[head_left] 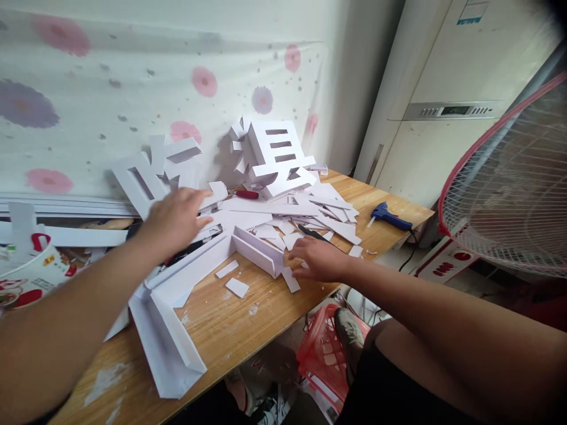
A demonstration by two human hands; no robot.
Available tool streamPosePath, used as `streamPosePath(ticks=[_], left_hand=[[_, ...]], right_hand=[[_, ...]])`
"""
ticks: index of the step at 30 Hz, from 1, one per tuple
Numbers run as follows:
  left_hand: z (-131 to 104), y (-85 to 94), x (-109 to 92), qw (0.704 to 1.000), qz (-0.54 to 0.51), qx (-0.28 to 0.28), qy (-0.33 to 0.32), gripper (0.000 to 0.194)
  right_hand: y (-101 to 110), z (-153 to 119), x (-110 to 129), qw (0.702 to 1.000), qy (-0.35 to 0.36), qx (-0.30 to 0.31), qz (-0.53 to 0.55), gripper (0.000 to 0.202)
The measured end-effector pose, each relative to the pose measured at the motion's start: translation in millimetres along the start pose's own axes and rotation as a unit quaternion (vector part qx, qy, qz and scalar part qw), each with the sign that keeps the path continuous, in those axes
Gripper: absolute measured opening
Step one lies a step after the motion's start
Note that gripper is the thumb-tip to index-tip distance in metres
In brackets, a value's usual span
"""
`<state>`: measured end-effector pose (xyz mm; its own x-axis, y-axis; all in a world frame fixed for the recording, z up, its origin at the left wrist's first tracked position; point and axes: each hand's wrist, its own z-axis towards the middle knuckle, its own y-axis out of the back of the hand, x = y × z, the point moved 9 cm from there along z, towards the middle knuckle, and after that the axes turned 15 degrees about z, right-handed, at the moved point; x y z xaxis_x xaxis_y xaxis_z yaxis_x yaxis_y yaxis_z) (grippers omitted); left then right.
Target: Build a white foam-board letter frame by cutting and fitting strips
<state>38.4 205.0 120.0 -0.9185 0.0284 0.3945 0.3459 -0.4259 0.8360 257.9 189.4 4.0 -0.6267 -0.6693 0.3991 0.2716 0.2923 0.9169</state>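
White foam strips point(248, 219) lie under both outstretched palm-down hands, left hand point(175, 219) and right hand point(315, 258), fingers loosely spread.

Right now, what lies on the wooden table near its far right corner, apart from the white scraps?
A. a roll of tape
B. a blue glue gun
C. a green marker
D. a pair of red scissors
B: a blue glue gun lies on the bare wood of the table near the right corner, clear of the white scraps.

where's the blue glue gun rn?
Head view: the blue glue gun lies on the wooden table near its far right corner, right of the white offcut pile, beyond the right hand.
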Motion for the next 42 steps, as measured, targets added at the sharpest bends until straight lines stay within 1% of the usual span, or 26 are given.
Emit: streamPosePath(ticks=[2, 3, 4, 5, 7, 8, 10, 12, 13, 16, 18, 20, 22, 27, 30, 34, 42], left_hand=[[-18.7, -2.9, -45.9, 0.993, -0.069, 0.018, -0.090, 0.041], [-30.6, -7.3, -67.4, 0.985, -0.097, 0.047, -0.134, 0.039], [-42.7, -12.6, -85.0, 0.976, -0.115, 0.079, -0.167, 0.041], [-53.8, -18.0, -97.7, 0.969, -0.125, 0.107, -0.185, 0.046], [-71.4, -29.3, -111.6, 0.960, -0.125, 0.153, -0.198, 0.056], [-77.0, -33.6, -114.0, 0.959, -0.121, 0.164, -0.197, 0.059], [-82.8, -38.7, -114.8, 0.959, -0.114, 0.170, -0.197, 0.062], [-83.7, -39.6, -114.2, 0.958, -0.113, 0.166, -0.203, 0.062], [-83.4, -38.9, -114.3, 0.958, -0.113, 0.164, -0.208, 0.061], [-81.4, -33.7, -115.0, 0.957, -0.109, 0.161, -0.217, 0.058], [-80.4, -30.4, -115.7, 0.956, -0.106, 0.164, -0.219, 0.060], [-80.1, -28.5, -116.3, 0.955, -0.102, 0.167, -0.221, 0.062], [-80.6, -28.7, -116.6, 0.954, -0.096, 0.168, -0.227, 0.064], [-83.3, -34.9, -115.4, 0.952, -0.088, 0.178, -0.235, 0.067], [-84.0, -36.5, -114.2, 0.953, -0.090, 0.173, -0.232, 0.067], [-84.7, -37.5, -114.9, 0.953, -0.085, 0.167, -0.236, 0.066], [-84.9, -36.8, -114.0, 0.955, -0.082, 0.170, -0.229, 0.065]], right_hand=[[-10.9, 4.1, 11.3, 0.999, 0.031, 0.013, 0.028, 0.043], [-14.8, 5.7, 12.6, 0.998, 0.037, 0.013, 0.042, 0.047], [-17.6, 7.1, 11.8, 0.998, 0.040, 0.011, 0.057, 0.049], [-19.3, 8.1, 9.4, 0.996, 0.040, 0.008, 0.073, 0.051], [-18.7, 8.3, 2.6, 0.993, 0.038, 0.006, 0.108, 0.051], [-16.3, 7.5, 0.0, 0.991, 0.040, 0.008, 0.126, 0.048], [-6.0, 5.0, -0.8, 0.986, 0.056, 0.013, 0.157, 0.031], [11.2, 2.9, 4.5, 0.980, 0.084, 0.004, 0.178, 0.012], [21.4, 2.6, 9.0, 0.978, 0.100, -0.008, 0.182, 0.008], [48.0, 4.5, 27.0, 0.972, 0.154, -0.056, 0.167, 0.007], [55.7, 7.4, 39.2, 0.969, 0.188, -0.076, 0.138, 0.006], [54.6, 11.2, 47.5, 0.968, 0.211, -0.081, 0.105, 0.008], [48.1, 15.2, 50.7, 0.969, 0.222, -0.079, 0.076, 0.009], [28.5, 22.0, 48.2, 0.972, 0.222, -0.069, 0.039, 0.005], [21.3, 24.6, 45.7, 0.974, 0.216, -0.065, 0.033, 0.006], [18.3, 27.3, 43.7, 0.975, 0.211, -0.063, 0.027, 0.005], [16.1, 28.5, 47.5, 0.972, 0.230, -0.045, -0.003, 0.010]])
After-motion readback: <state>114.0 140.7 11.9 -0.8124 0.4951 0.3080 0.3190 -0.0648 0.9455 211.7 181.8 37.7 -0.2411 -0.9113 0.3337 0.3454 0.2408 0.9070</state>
